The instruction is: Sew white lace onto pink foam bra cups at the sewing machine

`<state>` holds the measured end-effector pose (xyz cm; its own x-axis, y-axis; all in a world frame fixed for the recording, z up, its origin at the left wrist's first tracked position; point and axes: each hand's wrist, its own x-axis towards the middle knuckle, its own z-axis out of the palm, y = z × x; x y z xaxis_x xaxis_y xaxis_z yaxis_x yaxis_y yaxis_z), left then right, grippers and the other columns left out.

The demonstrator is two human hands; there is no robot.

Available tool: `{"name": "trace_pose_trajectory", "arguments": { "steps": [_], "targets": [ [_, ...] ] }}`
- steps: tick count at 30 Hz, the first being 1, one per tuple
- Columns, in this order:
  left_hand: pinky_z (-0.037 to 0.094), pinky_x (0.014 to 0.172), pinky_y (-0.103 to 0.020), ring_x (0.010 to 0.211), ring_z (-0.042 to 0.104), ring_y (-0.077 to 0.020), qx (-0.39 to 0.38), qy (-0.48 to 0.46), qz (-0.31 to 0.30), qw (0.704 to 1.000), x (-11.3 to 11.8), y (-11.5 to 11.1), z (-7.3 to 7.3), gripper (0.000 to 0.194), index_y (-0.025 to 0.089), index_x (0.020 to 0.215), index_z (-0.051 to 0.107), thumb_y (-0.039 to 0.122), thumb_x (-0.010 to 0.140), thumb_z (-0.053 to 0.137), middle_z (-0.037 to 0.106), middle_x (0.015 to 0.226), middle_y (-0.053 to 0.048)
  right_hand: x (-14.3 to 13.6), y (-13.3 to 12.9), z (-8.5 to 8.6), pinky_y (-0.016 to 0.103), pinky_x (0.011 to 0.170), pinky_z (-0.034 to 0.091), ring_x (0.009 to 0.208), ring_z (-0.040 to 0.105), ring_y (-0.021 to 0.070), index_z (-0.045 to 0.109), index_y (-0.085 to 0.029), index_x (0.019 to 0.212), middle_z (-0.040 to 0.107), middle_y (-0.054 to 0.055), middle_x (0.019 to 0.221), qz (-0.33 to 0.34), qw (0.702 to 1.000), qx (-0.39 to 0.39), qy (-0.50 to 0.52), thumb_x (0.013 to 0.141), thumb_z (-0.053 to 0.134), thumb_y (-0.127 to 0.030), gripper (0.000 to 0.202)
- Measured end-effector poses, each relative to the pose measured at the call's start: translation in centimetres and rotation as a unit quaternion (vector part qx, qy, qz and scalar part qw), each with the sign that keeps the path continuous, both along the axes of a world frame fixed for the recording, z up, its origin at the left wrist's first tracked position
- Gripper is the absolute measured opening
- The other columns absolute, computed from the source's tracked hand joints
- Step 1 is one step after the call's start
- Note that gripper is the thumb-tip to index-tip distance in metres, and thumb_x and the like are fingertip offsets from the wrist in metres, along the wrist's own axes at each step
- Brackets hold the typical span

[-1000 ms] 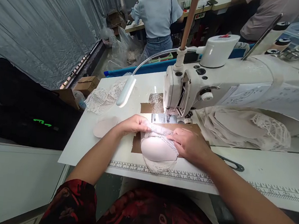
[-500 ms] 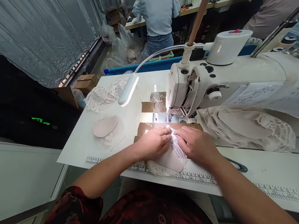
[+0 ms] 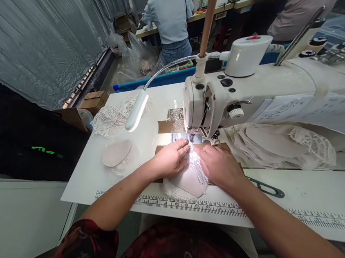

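A white lace piece with a beige pad (image 3: 190, 180) lies below the needle area of a white sewing machine (image 3: 224, 101). My left hand (image 3: 172, 157) presses on its left edge, fingers together near the presser foot. On the right edge, my right hand (image 3: 216, 164) pinches the lace with fingers bent. The lace's tip reaches the foot, where fingertips partly hide it. Another beige pad (image 3: 117, 153) on lace rests to the left, with white lace pieces (image 3: 108, 120) behind it.
A lamp (image 3: 137, 111) on a bendable neck hangs over the table. Stacked pads and lace (image 3: 278, 144) lie under the machine arm. Dark thread snips (image 3: 266, 188) are right of my right hand. A ruler strip (image 3: 228, 210) follows the front edge. Two people are beyond the machine.
Both hands and the lace piece have moved slightly forward, closer to the presser foot. The camera view has shifted, so the machine appears farther left.
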<state>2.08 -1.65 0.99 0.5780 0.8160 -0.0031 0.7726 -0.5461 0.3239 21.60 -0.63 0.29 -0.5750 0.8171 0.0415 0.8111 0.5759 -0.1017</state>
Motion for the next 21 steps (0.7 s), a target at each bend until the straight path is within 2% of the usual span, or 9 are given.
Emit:
{"name": "trace_pose_trajectory", "arguments": {
  "steps": [7,12,15,18,21],
  "targets": [
    [0.036,0.113,-0.042,0.138,0.037,-0.028,-0.006,0.001,-0.075,0.997,-1.9,2.3,0.0,0.052,0.006,0.135,0.047,0.02,0.085,0.047,0.038,0.148,-0.019,-0.6,-0.1,-0.5,0.032,0.063,0.034,0.078,0.057,0.0208,0.065,-0.017,0.115,0.068,0.009,0.089,-0.017,0.999,0.025,0.014,0.088,0.04,-0.014,0.037],
    [0.035,0.114,-0.041,0.139,0.035,-0.0258,-0.013,0.024,-0.104,0.994,-2.4,3.2,0.0,0.057,0.008,0.137,0.046,0.009,0.08,0.045,0.037,0.149,-0.018,-0.5,0.0,-0.8,0.032,0.065,0.036,0.078,0.058,0.0205,0.067,-0.017,0.107,0.068,0.009,0.088,0.009,0.998,0.035,0.045,0.087,0.04,-0.014,0.034],
    [0.037,0.112,-0.044,0.138,0.037,-0.0257,0.002,0.042,-0.09,0.995,-2.3,2.8,0.2,0.053,0.012,0.134,0.049,0.009,0.081,0.044,0.039,0.148,-0.015,0.0,0.1,-0.8,0.03,0.065,0.036,0.076,0.058,0.0192,0.069,-0.02,0.097,0.066,0.006,0.081,0.014,0.997,0.028,0.067,0.088,0.041,-0.016,0.03],
    [0.041,0.107,-0.047,0.133,0.042,-0.0276,0.04,0.029,-0.051,0.997,-1.8,1.4,0.9,0.043,0.011,0.126,0.055,0.011,0.085,0.04,0.047,0.141,-0.016,0.4,0.1,-0.7,0.029,0.064,0.037,0.074,0.057,0.0178,0.069,-0.02,0.086,0.065,0.005,0.078,0.006,0.994,0.013,0.104,0.09,0.04,-0.019,0.03],
    [0.047,0.098,-0.043,0.119,0.054,-0.0264,0.056,-0.012,-0.036,0.998,-1.0,-0.1,1.3,0.036,0.011,0.118,0.059,0.016,0.087,0.042,0.057,0.127,-0.016,0.7,0.1,-0.6,0.028,0.063,0.037,0.074,0.058,0.0175,0.07,-0.019,0.087,0.067,0.006,0.081,-0.003,0.991,-0.008,0.13,0.092,0.038,-0.021,0.032]
  ]
}}
